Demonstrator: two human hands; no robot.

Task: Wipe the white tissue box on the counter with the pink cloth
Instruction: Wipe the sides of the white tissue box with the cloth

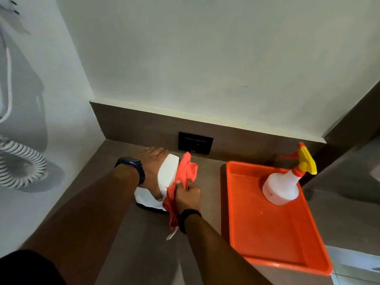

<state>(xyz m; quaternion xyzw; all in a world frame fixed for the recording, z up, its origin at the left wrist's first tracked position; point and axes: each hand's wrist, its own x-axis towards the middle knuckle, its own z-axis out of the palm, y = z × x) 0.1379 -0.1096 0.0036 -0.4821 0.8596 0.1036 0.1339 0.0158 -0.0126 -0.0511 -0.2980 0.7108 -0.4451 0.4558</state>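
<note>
The white tissue box (pixel 167 174) stands on the brown counter (pixel 127 239), tilted up on one side. My left hand (pixel 153 167) grips it from the left, fingers over its far end and thumb on the near face. My right hand (pixel 188 195) holds the pink cloth (pixel 186 169) bunched against the box's right side. Part of the cloth hangs down past my right wrist.
An orange tray (pixel 273 233) lies to the right with a white spray bottle (pixel 281 185) with a yellow trigger standing in it. A black wall socket (pixel 195 143) sits behind the box. A coiled white cord (pixel 20 163) hangs on the left wall.
</note>
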